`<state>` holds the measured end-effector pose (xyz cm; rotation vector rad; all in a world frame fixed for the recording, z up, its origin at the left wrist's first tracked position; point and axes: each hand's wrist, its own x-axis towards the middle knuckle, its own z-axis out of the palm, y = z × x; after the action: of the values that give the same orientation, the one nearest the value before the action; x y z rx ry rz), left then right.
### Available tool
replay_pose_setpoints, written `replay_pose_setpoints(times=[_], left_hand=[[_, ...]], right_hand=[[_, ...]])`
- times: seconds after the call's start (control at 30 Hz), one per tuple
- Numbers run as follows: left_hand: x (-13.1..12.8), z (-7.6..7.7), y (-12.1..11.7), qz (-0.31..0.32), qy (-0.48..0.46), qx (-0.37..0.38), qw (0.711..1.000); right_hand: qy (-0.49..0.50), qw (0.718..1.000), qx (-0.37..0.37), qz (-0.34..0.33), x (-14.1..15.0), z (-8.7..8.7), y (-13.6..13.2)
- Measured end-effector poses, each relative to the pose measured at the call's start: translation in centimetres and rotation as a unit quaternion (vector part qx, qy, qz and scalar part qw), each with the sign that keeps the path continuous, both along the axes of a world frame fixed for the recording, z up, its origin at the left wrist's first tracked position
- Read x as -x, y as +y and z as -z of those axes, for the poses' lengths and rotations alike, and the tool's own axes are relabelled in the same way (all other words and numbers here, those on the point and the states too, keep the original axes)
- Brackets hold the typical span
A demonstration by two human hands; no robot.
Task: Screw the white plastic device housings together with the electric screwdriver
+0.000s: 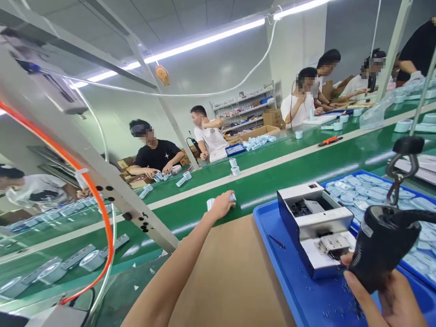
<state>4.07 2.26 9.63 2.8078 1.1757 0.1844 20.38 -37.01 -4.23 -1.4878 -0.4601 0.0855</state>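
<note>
My left hand (221,205) reaches out over the green conveyor belt (259,193), its fingers resting on a pale cylindrical part (210,204) and seeming to grip it. My right hand (374,295) wraps around a black electric screwdriver (383,245) at the lower right, which hangs from a hook (395,181) on a black balancer. Beside that hand stands a silver and blue screw feeder (315,227) in a blue tray (272,272) scattered with small screws. A second blue tray (344,179) holds several pale blue parts.
A brown cardboard sheet (231,277) covers the bench between my arms. A metal frame upright (136,181) and an orange hose (102,222) rise at the left. Across the belt, several co-workers handle similar parts, with shelves and cartons behind them.
</note>
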Motion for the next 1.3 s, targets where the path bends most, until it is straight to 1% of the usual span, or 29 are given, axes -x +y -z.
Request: replay_pose_setpoints(times=[0.1,0.17,0.27,0.3,0.37,0.47,0.57,0.63,0.77,0.83,0.9,1.03,1.13,1.2,1.3], left_hand=[[-1.3,1.7,-0.3,0.001,0.026,0.0,1.0],[-2.2,3.7,-0.2,-0.004,0.031,0.003,1.0],[-3.3,7.0,0.3,-0.016,0.016,-0.001,1.0],[-3.5,7.9,0.4,-0.018,0.007,-0.003,1.0],[-3.4,8.9,0.6,-0.021,-0.013,-0.008,1.0],[-2.9,9.0,0.6,-0.025,-0.048,-0.022,0.998],[-2.6,9.1,0.9,-0.02,-0.077,-0.041,0.996],[-2.6,9.5,1.3,-0.015,-0.085,-0.043,0.995],[-2.8,10.0,1.6,-0.02,-0.096,-0.039,0.994],[-2.9,10.1,1.6,-0.021,-0.101,-0.036,0.994],[-3.0,10.0,1.5,-0.018,-0.102,-0.031,0.994],[-3.0,9.9,1.5,-0.011,-0.108,-0.029,0.994],[-3.0,10.0,1.5,-0.014,-0.116,-0.029,0.993],[-3.0,10.1,1.4,-0.016,-0.124,-0.025,0.992],[-2.9,10.1,1.1,-0.016,-0.144,-0.012,0.989]], right_hand=[[-0.038,0.999,-0.016,0.006,0.2,-1.9,-0.2],[-0.08,0.996,-0.051,0.001,0.3,-3.0,-0.1],[-0.142,0.986,-0.083,-0.011,0.1,-3.4,0.4],[-0.158,0.984,-0.085,-0.023,-0.1,-3.5,0.6],[-0.177,0.979,-0.093,-0.036,-0.3,-3.5,0.9],[-0.195,0.972,-0.11,-0.07,-0.7,-3.8,0.9],[-0.207,0.967,-0.118,-0.095,-0.8,-4.5,0.5],[-0.193,0.971,-0.09,-0.108,-0.7,-5.2,0.1],[-0.167,0.981,-0.021,-0.098,-0.2,-6.4,-0.4],[-0.165,0.981,0.008,-0.099,0.0,-6.5,-0.5],[-0.16,0.98,0.039,-0.115,0.2,-6.4,-0.4],[-0.145,0.977,0.064,-0.144,0.3,-6.2,-0.2],[-0.133,0.976,0.066,-0.162,0.1,-6.1,0.2],[-0.146,0.977,0.052,-0.146,-0.2,-6.1,0.4],[-0.19,0.976,-0.023,-0.104,-0.4,-6.2,0.4]])
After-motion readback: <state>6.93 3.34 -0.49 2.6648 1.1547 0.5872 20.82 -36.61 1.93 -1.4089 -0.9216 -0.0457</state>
